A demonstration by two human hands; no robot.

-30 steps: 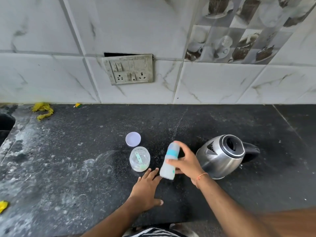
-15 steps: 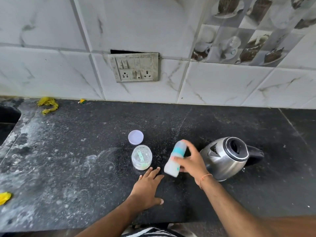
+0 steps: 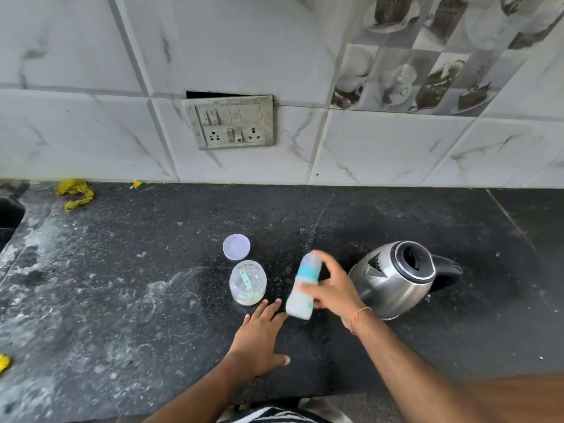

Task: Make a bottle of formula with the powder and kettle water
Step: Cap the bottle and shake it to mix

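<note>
I judge I'm at the mixing step: my right hand [image 3: 331, 293] has its grip curled round the capped bottle [image 3: 303, 286], tilted just beside the kettle [image 3: 393, 277], left hand [image 3: 259, 334] flat on the worktop [image 3: 122, 300], so next calls for a firm shake

On the surface [image 3: 122, 300], the left hand [image 3: 259, 340] lies flat with the right hand [image 3: 332, 291] beside it. The bottle [image 3: 302, 288] is in the right hand, tilted. The jar [image 3: 247, 282] sits just beyond the left hand's fingertips, its lid [image 3: 236, 247] behind it. The kettle [image 3: 396, 279] stands right of the right hand.
</note>
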